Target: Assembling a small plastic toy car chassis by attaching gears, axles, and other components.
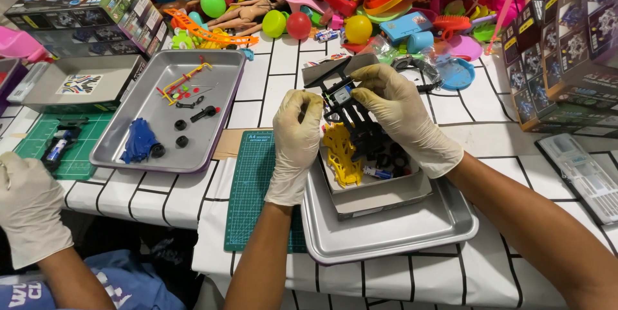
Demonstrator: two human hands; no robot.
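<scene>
Both my hands wear pale latex gloves. My left hand [295, 142] and my right hand [399, 113] together grip a black plastic model car chassis [344, 109] with a small blue and white part on top. They hold it above a shallow grey cardboard box [386, 197] that contains a yellow parts frame [341, 152] and several small black pieces. The box rests inside a metal tray [438, 226] at the table's front edge.
A second metal tray [212, 130] at left holds blue, red, yellow and black small parts. A green cutting mat [251, 187] lies between trays. Another person's gloved hand [29, 207] is at lower left. Toy boxes [84, 10] and a pile of colourful toys [360, 1] line the back.
</scene>
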